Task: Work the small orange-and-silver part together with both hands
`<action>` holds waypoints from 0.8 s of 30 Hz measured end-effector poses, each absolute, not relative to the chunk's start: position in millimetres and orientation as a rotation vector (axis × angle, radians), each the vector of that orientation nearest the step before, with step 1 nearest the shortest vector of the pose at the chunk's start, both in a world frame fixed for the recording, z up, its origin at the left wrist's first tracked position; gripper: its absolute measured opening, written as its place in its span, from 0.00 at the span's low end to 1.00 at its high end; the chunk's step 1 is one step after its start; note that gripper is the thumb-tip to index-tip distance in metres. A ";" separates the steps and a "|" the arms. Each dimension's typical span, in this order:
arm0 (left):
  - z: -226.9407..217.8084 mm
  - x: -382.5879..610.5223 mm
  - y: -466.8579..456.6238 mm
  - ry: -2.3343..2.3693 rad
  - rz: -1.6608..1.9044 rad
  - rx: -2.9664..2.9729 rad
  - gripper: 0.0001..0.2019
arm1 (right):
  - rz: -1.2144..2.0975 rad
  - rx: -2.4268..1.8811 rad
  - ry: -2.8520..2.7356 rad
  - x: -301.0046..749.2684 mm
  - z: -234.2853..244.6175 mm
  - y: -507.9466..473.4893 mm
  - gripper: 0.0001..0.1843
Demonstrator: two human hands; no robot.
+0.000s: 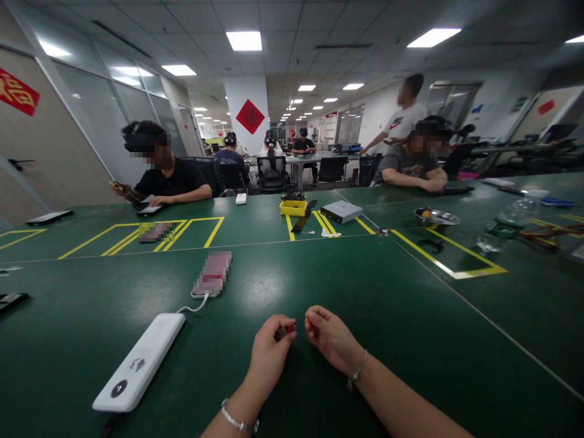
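Note:
Low in the middle of the view, my left hand (270, 347) pinches a small red object (289, 329) with dark parts between thumb and fingers. What kind of thing it is cannot be made out. Close by on the right, my right hand (333, 337) is closed in a pinch, with a tiny orange-red bit (307, 319) at its fingertips. A narrow gap separates the two hands. Both are held just over the green table (387, 353). To the left lies a white power bank (141, 362), joined by a short white cable (196, 307) to a phone (213, 274).
Beyond are a yellow box (293, 208), a grey flat box (341, 212) and a metal bowl (437, 216). A plastic bottle (513, 216) lies at the right. Yellow tape (479, 263) marks the tabletop. Two people sit across the table; others are farther back.

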State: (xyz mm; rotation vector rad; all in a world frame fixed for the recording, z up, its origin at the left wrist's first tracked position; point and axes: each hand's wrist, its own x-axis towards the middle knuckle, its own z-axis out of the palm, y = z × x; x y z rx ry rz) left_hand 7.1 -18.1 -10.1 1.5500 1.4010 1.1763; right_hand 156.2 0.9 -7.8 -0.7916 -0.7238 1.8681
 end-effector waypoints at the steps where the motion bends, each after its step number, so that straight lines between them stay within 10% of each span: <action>1: -9.7 7.1 -18.2 1.395 1.168 1.536 0.07 | 1.876 -0.778 -0.725 156.7 -7.6 0.6 0.11; 11: 0.8 5.7 -21.6 1.331 1.112 1.545 0.17 | 1.883 -0.824 -0.739 156.6 -7.6 -1.5 0.14; 24: -6.1 6.7 -20.1 1.398 1.224 1.537 0.06 | 1.775 -0.849 -0.776 150.5 -12.0 -1.9 0.13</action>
